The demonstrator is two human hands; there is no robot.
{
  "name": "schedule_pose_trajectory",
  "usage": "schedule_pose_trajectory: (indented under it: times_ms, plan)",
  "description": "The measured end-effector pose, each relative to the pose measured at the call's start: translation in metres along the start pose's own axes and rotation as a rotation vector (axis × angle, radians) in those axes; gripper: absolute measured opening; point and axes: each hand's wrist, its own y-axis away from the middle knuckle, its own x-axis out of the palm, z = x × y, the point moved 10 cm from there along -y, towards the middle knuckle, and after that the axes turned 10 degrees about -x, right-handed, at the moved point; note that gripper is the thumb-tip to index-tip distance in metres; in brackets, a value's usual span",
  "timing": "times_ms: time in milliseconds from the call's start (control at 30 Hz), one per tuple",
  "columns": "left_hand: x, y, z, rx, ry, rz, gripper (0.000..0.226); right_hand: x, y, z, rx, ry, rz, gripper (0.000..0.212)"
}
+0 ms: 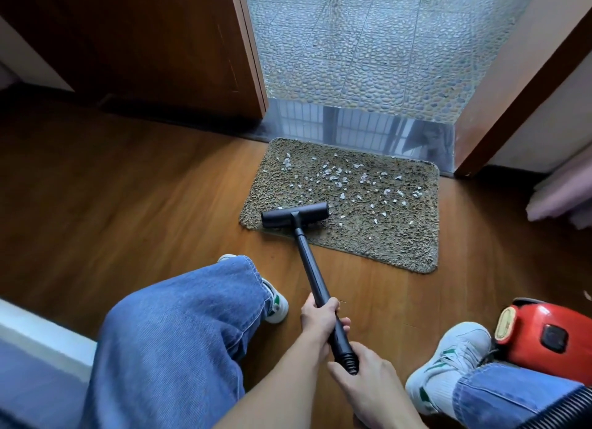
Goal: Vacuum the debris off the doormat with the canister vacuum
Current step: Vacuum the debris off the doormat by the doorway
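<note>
Right hand point(365, 380) wraps the near end of the wand point(312, 268), at the ribbed cuff. Left hand point(318, 318) grips the wand just above it, fingers curled round the tube; both hands hold tight, neither is free. Person is low to the floor point(128, 188), in jeans, left shoe point(275, 303) left of the wand and right shoe point(448, 358) to its right. Red canister point(544, 332) sits on the floor at the right edge, touching or just behind the right shoe. Ribbed hose point(563, 412) shows in the bottom right corner; can't see where it connects. Wand runs up and slightly left to the head point(294, 215), which sits flat on the near-left part of the mat point(384, 236), close to its near edge. Mat lies on the wood floor, far edge against the threshold point(352, 127). Debris point(336, 175), small white bits, is scattered across the middle and far half of the mat, mostly beyond and right of the head, a few bits just beside it. Past the threshold are pebble tiles point(368, 44). Wooden door point(144, 44) stands open at far left.
</note>
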Motion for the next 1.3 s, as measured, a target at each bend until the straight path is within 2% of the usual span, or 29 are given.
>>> schedule_pose_trajectory:
  times_ms: [167,367,600,933,1300]
  plan:
    - [-0.007,-0.021,-0.015,-0.016,0.040,-0.003,0.023,0.004,-0.021,0.014,-0.016,0.045,0.030,0.020]
    - [-0.003,-0.045,-0.050,0.021,0.069,0.006,0.008,-0.005,-0.054,0.037,-0.054,0.108,0.025,0.021]
    - [0.000,-0.062,-0.079,0.021,0.088,0.034,0.008,-0.013,-0.082,0.059,-0.061,0.068,0.042,0.023]
    - [0.007,-0.041,-0.047,0.001,0.021,0.021,0.006,-0.011,-0.045,0.039,-0.005,-0.036,0.050,0.020]
    - [0.020,0.001,0.004,-0.017,-0.055,0.054,0.004,-0.017,0.008,0.006,0.018,0.007,0.005,0.024]
